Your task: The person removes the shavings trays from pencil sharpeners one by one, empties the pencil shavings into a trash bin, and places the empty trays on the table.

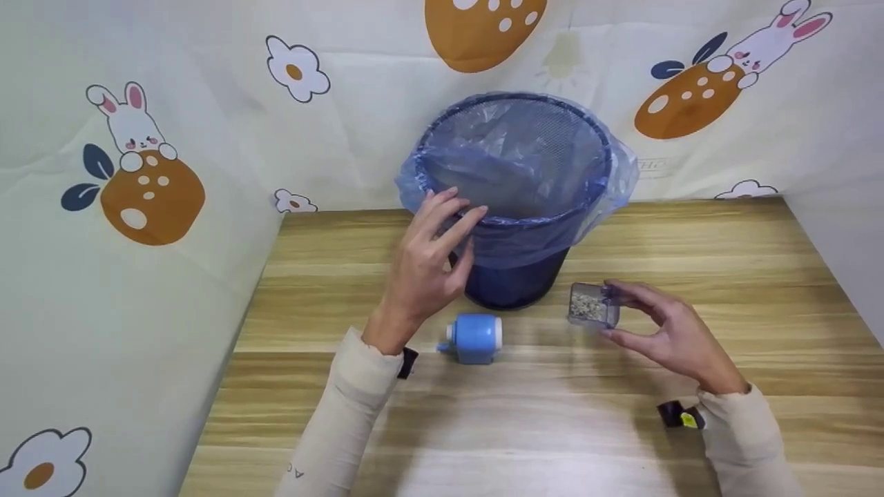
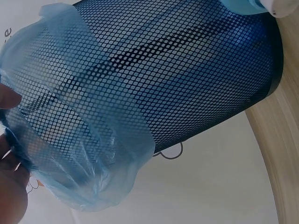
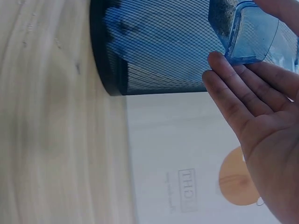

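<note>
A mesh trash bin (image 1: 514, 279) stands at the back, lined with a translucent blue bag (image 1: 594, 221) folded over its rim. My left hand (image 1: 431, 259) holds the bin's front-left rim, fingers over the edge and thumb outside; in the left wrist view only the thumb (image 2: 8, 97) and part of the hand show beside the bag. My right hand (image 1: 673, 335) pinches a clear shavings tray (image 1: 587, 307) between thumb and fingers, right of the bin and below its rim. Greyish shavings lie in the tray. A blue hand-crank pencil sharpener (image 1: 476, 338) stands in front of the bin.
The wood-grain table (image 1: 552, 428) meets a printed cloth backdrop (image 1: 359, 138) behind the bin and at both sides. Small black pieces of the wrist gear (image 1: 670, 414) show near both cuffs.
</note>
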`<state>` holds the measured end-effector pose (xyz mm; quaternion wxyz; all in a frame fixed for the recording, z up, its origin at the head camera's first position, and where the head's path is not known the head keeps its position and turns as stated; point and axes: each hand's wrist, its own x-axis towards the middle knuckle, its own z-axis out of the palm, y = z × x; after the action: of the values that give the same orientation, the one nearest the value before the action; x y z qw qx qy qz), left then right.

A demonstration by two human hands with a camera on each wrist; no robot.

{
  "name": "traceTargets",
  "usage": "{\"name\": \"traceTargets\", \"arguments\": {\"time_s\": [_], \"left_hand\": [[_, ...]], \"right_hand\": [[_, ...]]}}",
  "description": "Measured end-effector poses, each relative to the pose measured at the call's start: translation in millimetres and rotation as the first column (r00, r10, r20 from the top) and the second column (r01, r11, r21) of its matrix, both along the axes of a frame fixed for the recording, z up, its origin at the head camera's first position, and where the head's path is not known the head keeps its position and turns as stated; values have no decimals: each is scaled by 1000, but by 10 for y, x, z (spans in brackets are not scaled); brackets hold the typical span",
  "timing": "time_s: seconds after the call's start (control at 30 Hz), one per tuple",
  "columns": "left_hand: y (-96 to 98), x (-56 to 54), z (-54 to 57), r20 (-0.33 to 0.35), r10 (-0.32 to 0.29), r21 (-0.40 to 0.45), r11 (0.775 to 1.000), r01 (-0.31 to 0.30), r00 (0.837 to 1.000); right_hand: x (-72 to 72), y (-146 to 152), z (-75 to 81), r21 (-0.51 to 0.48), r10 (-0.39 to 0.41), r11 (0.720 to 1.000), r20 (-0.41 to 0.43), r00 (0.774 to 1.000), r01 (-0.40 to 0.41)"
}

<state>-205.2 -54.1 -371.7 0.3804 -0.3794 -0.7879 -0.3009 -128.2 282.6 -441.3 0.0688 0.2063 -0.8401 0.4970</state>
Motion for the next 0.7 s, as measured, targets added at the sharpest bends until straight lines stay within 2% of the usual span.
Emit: {"name": "traceTargets", "arguments": {"time_s": [0.13, 0.33, 0.7], "left_hand": [[9, -3, -15, -3, -10, 8, 1000, 10, 1000], [11, 1, -3, 2, -14, 2, 1000, 14, 1000], [-38, 2, -12, -11, -11, 8, 1000, 11, 1000]], "right_hand": [[9, 24, 96, -18, -3, 1000, -18, 1000, 3], [35, 50, 288, 16, -42, 999, -49, 998, 42], [3, 100, 667, 19, -35, 999, -191, 981, 40]]}}
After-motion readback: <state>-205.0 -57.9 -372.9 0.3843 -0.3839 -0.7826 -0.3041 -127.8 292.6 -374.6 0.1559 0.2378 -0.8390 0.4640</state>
